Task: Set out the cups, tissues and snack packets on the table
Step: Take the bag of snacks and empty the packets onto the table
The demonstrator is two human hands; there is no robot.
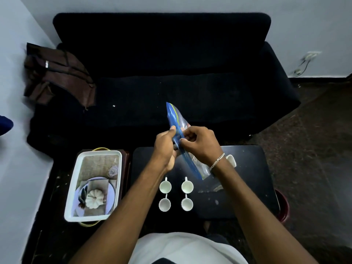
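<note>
A blue and clear plastic packet (176,119) is held up above the far side of the small dark table (247,180). My left hand (164,144) pinches its left edge and my right hand (199,142) grips it from the right, the two hands close together. Below them, several small white cups stand on the table in a square, such as one cup (165,186) at the rear left and another cup (187,204) at the front right. One more white cup (232,160) peeks out behind my right wrist.
A white tray (75,187) with a printed picture sits on a stand left of the table. A black sofa (162,63) stretches behind, with a brown bag (57,75) on its left arm. A red object (283,204) is at the table's right edge.
</note>
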